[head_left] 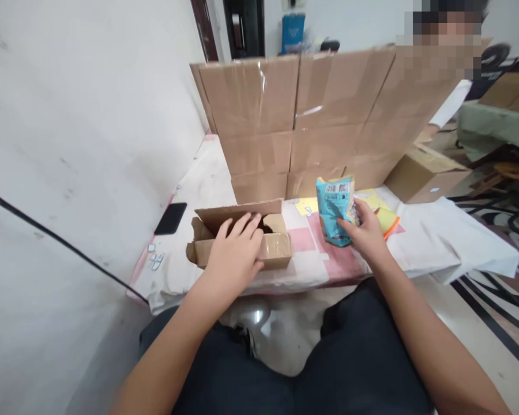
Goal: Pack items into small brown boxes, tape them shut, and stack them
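Note:
A small open cardboard box (279, 249) lies near the table's front edge, its flaps raised and its inside dark. My left hand (239, 248) rests over its front side, fingers extended toward the opening and holding nothing. To the right, my right hand (367, 231) grips a blue snack pouch (334, 210) by its right side, thumb across the front. The pouch is held upright, with a barcode label near its top. Just beyond that hand is a yellow-green item with an orange edge (389, 222), partly hidden by my fingers.
Tall taped cardboard panels (259, 98) stand across the back of the cloth-covered table (445, 236). A black phone (170, 218) lies at the left by the wall. Another cardboard box (426, 173) sits at the right. Behind the panels is another person, with a white sleeve (452, 106) showing.

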Motion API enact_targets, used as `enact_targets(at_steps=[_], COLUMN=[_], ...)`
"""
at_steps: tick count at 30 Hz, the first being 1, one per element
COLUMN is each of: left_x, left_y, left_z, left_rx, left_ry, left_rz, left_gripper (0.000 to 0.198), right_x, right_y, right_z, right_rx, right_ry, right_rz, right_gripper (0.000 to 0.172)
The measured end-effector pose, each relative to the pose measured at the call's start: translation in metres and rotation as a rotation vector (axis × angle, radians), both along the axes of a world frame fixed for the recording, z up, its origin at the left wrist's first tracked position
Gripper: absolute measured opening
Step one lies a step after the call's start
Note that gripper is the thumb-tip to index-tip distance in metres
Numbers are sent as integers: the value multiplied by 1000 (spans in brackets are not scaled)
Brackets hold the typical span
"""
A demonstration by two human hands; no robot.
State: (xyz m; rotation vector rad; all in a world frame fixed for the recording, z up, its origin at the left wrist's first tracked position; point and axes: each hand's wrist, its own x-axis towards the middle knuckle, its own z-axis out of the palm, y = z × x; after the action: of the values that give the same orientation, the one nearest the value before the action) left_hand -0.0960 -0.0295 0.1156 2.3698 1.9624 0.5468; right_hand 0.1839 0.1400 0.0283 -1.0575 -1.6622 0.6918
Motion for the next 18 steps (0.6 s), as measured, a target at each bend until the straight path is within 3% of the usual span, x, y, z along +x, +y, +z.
enact_targets(at_steps=[2,5,6,10,18], left_x=[14,23,24,17,18], left_y=[2,2,1,1,17], left_z=[-5,0,4,18,9], left_rx=[-19,-163,-242,-487,-484], left_ry=[114,202,195,31,-18], left_rz=[34,67,39,-107,-302], left_gripper=[32,10,9,42,24], right_x=[4,11,12,19,26], right_y=[-4,-15,-19,-27,-21], right_z=[-2,0,2,9,18], right_rx=[-22,-57,-70,-66,104], right_ry=[29,87,113,197,421], right_rz=[29,72,89,150,106], right_gripper=[62,60,59,56,46])
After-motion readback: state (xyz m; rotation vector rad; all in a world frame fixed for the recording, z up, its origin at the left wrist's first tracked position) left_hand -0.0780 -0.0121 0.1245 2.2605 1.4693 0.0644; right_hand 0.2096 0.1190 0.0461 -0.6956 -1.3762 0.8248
